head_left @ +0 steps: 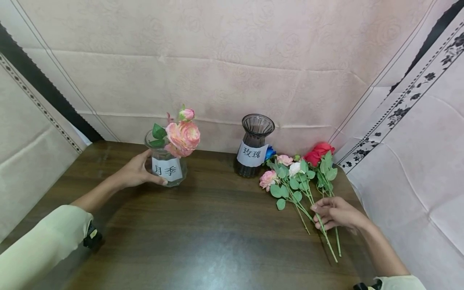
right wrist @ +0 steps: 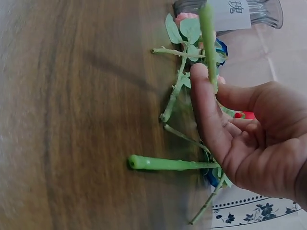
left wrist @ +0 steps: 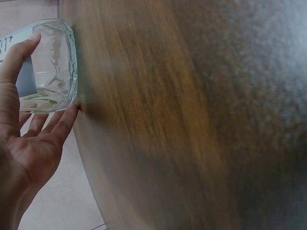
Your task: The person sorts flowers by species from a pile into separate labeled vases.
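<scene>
Left hand (head_left: pixel 139 171) and right hand (head_left: pixel 338 213) well apart, each holding something. Left: thumb on front, fingers round the far side of the clear glass vase (left wrist: pixel 50 62), on the left part of the table (head_left: pixel 203 233) near its back edge. Right: thumb and index finger pinch a slender green stem (head_left: pixel 328 243) at the table's right side.

Materials: clear vase transparent, body faceted; paper label (head_left: pixel 173 169) white, with black characters. Pink bloom (head_left: pixel 183 139) in it many-petalled and ruffled, leaning over the rim. Dark vase (head_left: pixel 255 136) grey, see-through, ribbed, waisted under a flared mouth; upright at the back, also labelled. Just beside it, a loose bunch: blue flower (head_left: pixel 269 152), white flower (head_left: pixel 295 169), red flower (head_left: pixel 320 153), pink flowers (head_left: pixel 268 180), leaves matte and oval. Table brown, wood-grained, with a sheen. Backdrop (head_left: pixel 217 40) creased, pale pink.

Between views: only the left wrist view shows the facets near the vase base and the green stem piece inside; pink bloom out of its frame. Only the right wrist view shows stem ends closely: one thick and smooth, others thinner and knobbly. Head view alone gives the full bunch. Which bloom tops the pinched stem: cannot tell.
</scene>
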`<state>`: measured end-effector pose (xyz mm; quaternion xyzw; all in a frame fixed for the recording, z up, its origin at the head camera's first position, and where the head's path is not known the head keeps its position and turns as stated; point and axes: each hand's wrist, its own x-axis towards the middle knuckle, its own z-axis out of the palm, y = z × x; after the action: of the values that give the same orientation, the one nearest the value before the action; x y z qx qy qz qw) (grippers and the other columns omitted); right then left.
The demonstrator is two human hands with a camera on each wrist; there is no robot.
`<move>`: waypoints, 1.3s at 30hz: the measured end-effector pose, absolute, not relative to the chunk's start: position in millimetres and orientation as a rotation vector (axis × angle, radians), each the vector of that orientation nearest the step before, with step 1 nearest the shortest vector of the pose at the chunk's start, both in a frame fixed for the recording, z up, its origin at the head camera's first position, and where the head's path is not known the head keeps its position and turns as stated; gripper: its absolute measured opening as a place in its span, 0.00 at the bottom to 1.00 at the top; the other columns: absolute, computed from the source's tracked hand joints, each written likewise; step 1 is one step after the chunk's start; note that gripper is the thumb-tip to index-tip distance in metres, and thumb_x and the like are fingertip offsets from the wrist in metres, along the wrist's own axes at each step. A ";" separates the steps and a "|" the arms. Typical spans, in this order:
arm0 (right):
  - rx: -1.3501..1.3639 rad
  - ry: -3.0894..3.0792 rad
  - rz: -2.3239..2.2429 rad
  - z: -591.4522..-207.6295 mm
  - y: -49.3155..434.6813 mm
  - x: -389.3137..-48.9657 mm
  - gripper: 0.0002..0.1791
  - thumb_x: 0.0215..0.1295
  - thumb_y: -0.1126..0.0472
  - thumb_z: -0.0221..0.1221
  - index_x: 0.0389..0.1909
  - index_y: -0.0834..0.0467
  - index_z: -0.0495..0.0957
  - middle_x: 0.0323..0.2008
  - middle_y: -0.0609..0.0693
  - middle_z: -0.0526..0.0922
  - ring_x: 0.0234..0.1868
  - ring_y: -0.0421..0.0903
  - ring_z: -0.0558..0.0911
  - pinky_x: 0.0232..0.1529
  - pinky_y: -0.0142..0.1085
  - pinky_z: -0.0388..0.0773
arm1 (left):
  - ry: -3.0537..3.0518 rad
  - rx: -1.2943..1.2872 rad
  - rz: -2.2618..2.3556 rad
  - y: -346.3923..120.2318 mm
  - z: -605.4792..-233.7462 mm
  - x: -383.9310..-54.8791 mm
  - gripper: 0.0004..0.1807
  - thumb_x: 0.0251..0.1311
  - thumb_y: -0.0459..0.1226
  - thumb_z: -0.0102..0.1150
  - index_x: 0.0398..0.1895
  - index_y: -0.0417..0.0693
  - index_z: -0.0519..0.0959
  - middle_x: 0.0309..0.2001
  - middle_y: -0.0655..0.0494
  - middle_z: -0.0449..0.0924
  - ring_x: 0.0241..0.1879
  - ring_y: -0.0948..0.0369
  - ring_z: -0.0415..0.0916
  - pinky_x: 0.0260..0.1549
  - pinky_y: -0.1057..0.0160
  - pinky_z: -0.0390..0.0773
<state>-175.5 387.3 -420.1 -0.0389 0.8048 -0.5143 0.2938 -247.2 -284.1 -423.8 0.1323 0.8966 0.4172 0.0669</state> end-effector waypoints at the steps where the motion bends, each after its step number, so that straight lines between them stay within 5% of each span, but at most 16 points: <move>1: -0.099 2.126 -1.385 -420.6 387.2 -175.5 0.18 0.89 0.61 0.55 0.60 0.75 0.76 0.40 0.53 0.89 0.39 0.46 0.93 0.41 0.40 0.94 | 2.701 0.401 1.259 -284.0 -423.9 -247.2 0.61 0.57 0.44 0.89 0.87 0.40 0.59 0.73 0.33 0.79 0.74 0.33 0.77 0.73 0.34 0.78; 20: -0.156 1.932 -1.646 -427.8 366.6 -173.5 0.05 0.89 0.63 0.56 0.52 0.58 0.80 0.46 0.50 0.90 0.46 0.46 0.94 0.53 0.43 0.94 | 2.704 0.416 1.255 -285.1 -424.6 -246.1 0.59 0.59 0.44 0.88 0.86 0.38 0.59 0.72 0.33 0.80 0.73 0.34 0.78 0.72 0.34 0.80; 39: -0.182 1.854 -1.862 -423.3 326.0 -175.4 0.04 0.87 0.67 0.58 0.51 0.57 0.81 0.46 0.51 0.92 0.46 0.46 0.94 0.55 0.44 0.94 | 2.698 0.436 1.265 -285.2 -425.8 -250.0 0.60 0.58 0.44 0.89 0.86 0.41 0.59 0.73 0.34 0.79 0.73 0.34 0.78 0.72 0.34 0.79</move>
<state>-175.4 326.0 -423.3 -0.0669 0.6812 -0.6844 0.2512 -250.0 -285.2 -425.8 0.1444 0.8939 0.4193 0.0651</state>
